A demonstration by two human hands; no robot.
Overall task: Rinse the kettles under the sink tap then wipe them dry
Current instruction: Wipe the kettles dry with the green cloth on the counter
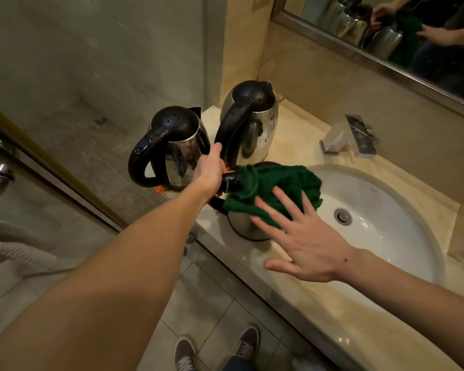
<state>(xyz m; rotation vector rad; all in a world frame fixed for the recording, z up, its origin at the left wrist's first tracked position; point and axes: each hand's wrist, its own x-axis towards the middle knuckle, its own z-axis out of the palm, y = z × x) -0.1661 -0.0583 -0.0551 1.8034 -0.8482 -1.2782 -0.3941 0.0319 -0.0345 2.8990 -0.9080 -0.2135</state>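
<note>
Gripping the near black-handled steel kettle (248, 226), the left hand (208, 171) may lose it if the spread-open right hand (303, 242) shoves the dark green cloth (276, 183) hard.

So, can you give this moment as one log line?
left hand: holds near kettle | right hand: open on green cloth over it | tap: no stream
</note>
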